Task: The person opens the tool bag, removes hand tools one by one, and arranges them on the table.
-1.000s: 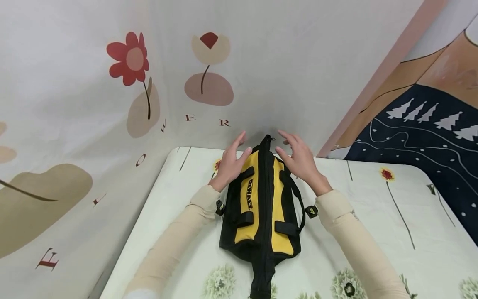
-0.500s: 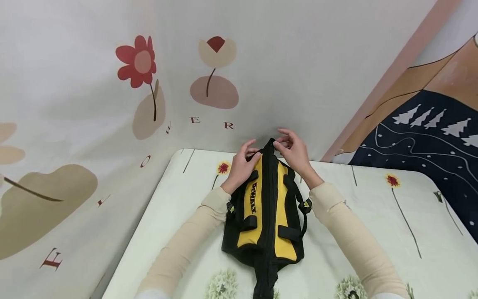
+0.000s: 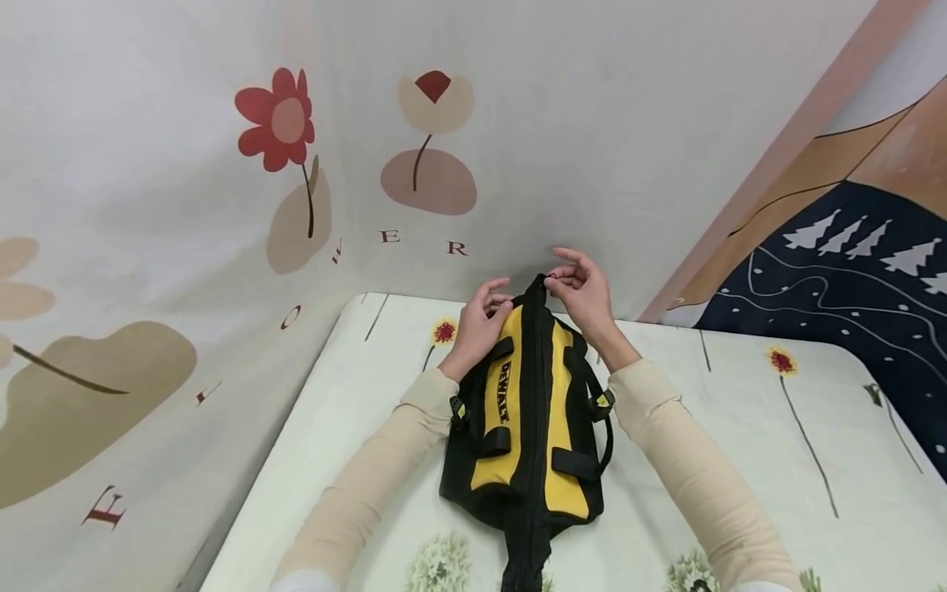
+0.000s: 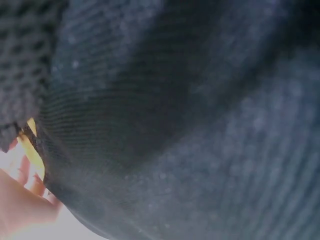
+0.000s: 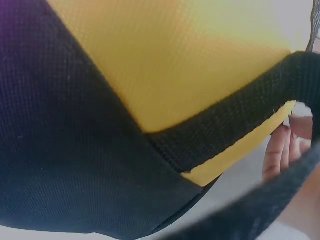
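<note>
A black and yellow DEWALT tool bag (image 3: 536,403) lies lengthwise on the table, its long black zipper strip running down the middle. At its far end my right hand (image 3: 588,300) pinches the small zipper pull between thumb and forefinger, the other fingers raised apart. My left hand (image 3: 477,329) grips the bag's far left edge; its fingertips are partly hidden behind the fabric. Dark bag cloth (image 4: 175,110) fills most of the left wrist view. In the right wrist view, the yellow panel (image 5: 200,55) and a black strap (image 5: 225,117) cover most of my hand.
The table (image 3: 688,460) has a white cloth with printed flowers. Right behind the bag's far end rises a pale fabric wall (image 3: 577,148), and another stretch of it runs along the left. A dark printed cloth (image 3: 829,304) hangs at the right.
Both hands have come in from hovering beside the bag's far end. The right has taken the zipper pull, the left the bag's edge. The camera view has shifted slightly.
</note>
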